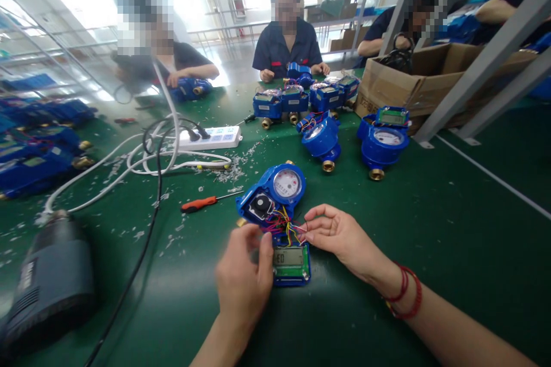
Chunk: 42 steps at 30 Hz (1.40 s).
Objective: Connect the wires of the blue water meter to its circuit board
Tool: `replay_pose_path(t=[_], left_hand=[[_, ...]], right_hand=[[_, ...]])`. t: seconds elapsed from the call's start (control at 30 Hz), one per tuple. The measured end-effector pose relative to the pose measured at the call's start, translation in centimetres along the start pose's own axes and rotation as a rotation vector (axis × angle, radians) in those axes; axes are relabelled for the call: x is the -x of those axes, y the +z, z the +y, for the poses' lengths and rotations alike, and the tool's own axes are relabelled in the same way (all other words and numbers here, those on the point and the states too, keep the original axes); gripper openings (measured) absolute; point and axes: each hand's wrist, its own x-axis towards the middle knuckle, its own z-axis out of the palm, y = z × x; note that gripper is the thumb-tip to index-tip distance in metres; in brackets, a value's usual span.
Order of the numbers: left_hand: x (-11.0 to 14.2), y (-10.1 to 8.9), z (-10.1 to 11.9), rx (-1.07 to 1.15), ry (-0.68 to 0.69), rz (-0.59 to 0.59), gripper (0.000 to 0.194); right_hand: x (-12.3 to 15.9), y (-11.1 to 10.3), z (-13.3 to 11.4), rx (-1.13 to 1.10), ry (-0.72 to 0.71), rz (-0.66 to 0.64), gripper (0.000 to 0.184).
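A blue water meter (287,184) with a round dial lies in front of me, its side housing uncovered. Colored wires (287,221) run from it to a display module (293,264), a green circuit board with an LCD in a blue frame. My left hand (243,269) is curled at the module's left edge, thumb overlapping it; its other fingertips are partly hidden and slightly blurred. With thumb and fingers pinched, my right hand (344,238) grips thin wires just above the module's right corner. An orange-handled screwdriver (200,204) lies left of the meter.
A heat gun (51,281) stands at the left, its black cable crossing the green table. Behind are a white power strip (215,137), plastic scraps and more blue meters (321,140). A cardboard box (387,89) and metal posts stand right. Co-workers (286,49) sit opposite.
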Motion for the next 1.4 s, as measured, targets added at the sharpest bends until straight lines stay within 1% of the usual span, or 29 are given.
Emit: replay_pose_path(t=[0.03, 0.07, 0.1, 0.13, 0.17, 0.2, 0.27, 0.33, 0.47, 0.57, 0.63, 0.7, 0.83, 0.9, 0.97, 1.03, 1.13, 1.27, 1.33, 1.4], left_hand=[[-0.1, 0.0, 0.4, -0.044, 0.128, 0.098, 0.027], [-0.3, 0.0, 0.8, -0.080, 0.265, 0.135, 0.035], [-0.6, 0.1, 1.3, -0.113, 0.394, 0.110, 0.041], [-0.8, 0.3, 1.7, -0.142, 0.494, 0.042, 0.044], [-1.2, 0.4, 2.0, -0.164, 0.553, -0.045, 0.044], [-1.5, 0.6, 2.2, -0.172, 0.579, -0.127, 0.040], [-2.0, 1.0, 2.2, -0.136, 0.548, -0.237, 0.028], [-2.2, 1.2, 1.8, -0.079, 0.484, -0.275, 0.018], [-2.1, 1.3, 0.8, -0.018, 0.409, -0.244, 0.011], [-1.8, 1.4, 0.5, 0.013, 0.368, -0.242, 0.010], [-1.6, 1.4, 0.4, 0.042, 0.346, -0.243, 0.010], [-1.4, 1.4, 0.3, 0.076, 0.327, -0.234, 0.011], [-1.2, 1.4, 0.1, 0.104, 0.308, -0.227, 0.011], [-1.2, 1.3, 0.0, 0.098, 0.313, -0.227, 0.010], [-1.1, 1.3, -0.1, 0.093, 0.317, -0.226, 0.010], [-1.1, 1.3, 0.0, 0.092, 0.314, -0.226, 0.010], [-1.2, 1.2, 0.2, 0.084, 0.304, -0.228, 0.010], [-1.1, 1.2, 0.6, 0.052, 0.275, -0.231, 0.008], [-1.0, 1.2, 0.7, 0.038, 0.280, -0.223, 0.008], [-1.0, 1.3, 0.7, 0.035, 0.309, -0.204, 0.010]], right_hand=[[0.1, 0.1, 0.0, 0.021, -0.006, 0.004, 0.032], [0.1, 0.2, 0.0, 0.048, -0.021, 0.005, 0.030], [0.2, 0.3, 0.1, 0.080, -0.049, 0.003, 0.029], [0.3, 0.4, 0.2, 0.114, -0.087, -0.003, 0.028], [0.3, 0.4, 0.2, 0.147, -0.128, -0.011, 0.027], [0.4, 0.4, 0.3, 0.177, -0.164, -0.016, 0.027], [0.5, 0.4, 0.5, 0.228, -0.194, -0.003, 0.026], [0.5, 0.3, 0.6, 0.250, -0.187, 0.022, 0.025], [0.1, 0.2, 0.8, 0.212, -0.152, 0.059, 0.024], [-0.2, 0.2, 0.9, 0.137, -0.084, 0.086, 0.024], [-0.2, 0.3, 1.0, 0.122, -0.066, 0.091, 0.024], [-0.1, 0.5, 1.0, 0.193, -0.081, 0.064, 0.023], [0.1, 0.8, 1.1, 0.468, -0.105, -0.003, 0.014], [0.1, 0.9, 1.2, 0.505, -0.093, 0.007, 0.009], [0.1, 0.9, 1.2, 0.487, -0.089, 0.029, 0.007], [0.1, 0.9, 1.2, 0.482, -0.108, 0.040, 0.006], [0.3, 0.8, 1.1, 0.533, -0.160, 0.055, 0.006], [0.6, 0.7, 0.9, 0.643, -0.274, 0.078, 0.006], [0.7, 0.7, 0.8, 0.676, -0.328, 0.084, 0.009], [0.8, 0.7, 0.7, 0.685, -0.346, 0.092, 0.010]])
